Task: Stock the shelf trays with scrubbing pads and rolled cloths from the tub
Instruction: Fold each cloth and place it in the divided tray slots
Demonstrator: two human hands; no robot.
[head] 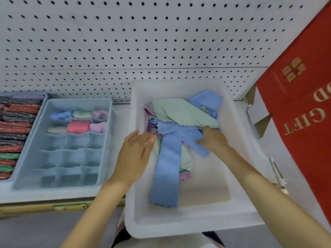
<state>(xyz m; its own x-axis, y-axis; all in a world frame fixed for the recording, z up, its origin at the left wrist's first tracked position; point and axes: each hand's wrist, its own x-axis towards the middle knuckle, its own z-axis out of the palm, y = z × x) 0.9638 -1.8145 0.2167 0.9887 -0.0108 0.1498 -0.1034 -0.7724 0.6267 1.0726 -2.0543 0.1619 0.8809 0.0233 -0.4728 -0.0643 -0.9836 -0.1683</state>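
Pegboard [125, 42] backing shelf [53, 194]. Tub [241, 176] sitting right of divided tray [105, 140], holding loose cloths [179, 113]. Right hand [212, 140] gripping long blue cloth [166, 172] inside tub; left hand [134, 153] reaching over tub's left wall, fingers straight, holding nothing. Six rolled cloths [78, 127] filling tray's far cells; scrubbing pads [16, 129] lying far left.

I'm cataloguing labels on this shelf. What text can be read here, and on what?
"GIFT": gold letters, sideways, on the red box.
"OD": same box, word cut off at the frame edge.
Small gold print beside the box's emblem: too blurred to read.
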